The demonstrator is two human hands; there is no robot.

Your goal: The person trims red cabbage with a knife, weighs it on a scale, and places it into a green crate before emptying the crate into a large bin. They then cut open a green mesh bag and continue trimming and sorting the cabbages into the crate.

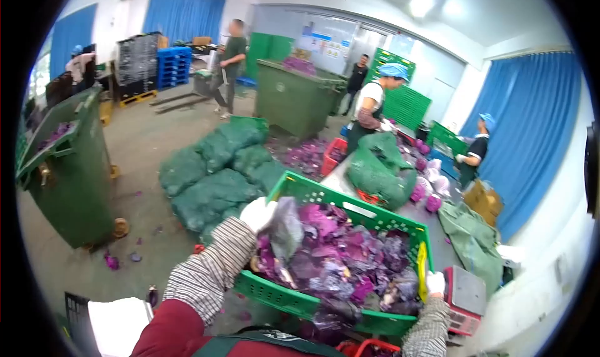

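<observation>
A green plastic crate point(281, 297) heaped with purple cabbage leaves point(337, 251) is in front of me, tilted in the view. My left hand point(258, 215), in a white glove, is closed on the crate's far left edge. At the right end, my right hand point(435, 283), also white-gloved, grips the crate beside its yellow handle point(422, 263); its fingers are partly hidden. A dark leaf bunch point(337, 313) hangs over the near rim. Just right of my right hand stands a red weighing scale point(465, 297).
Stuffed green mesh sacks point(215, 188) are piled ahead on the left. Large green wheeled bins stand at left point(72, 182) and ahead point(290, 101). A work table point(447, 251) holds a green sack point(381, 169) and purple cabbages point(433, 203). Co-workers stand beyond it; leaf scraps litter the floor.
</observation>
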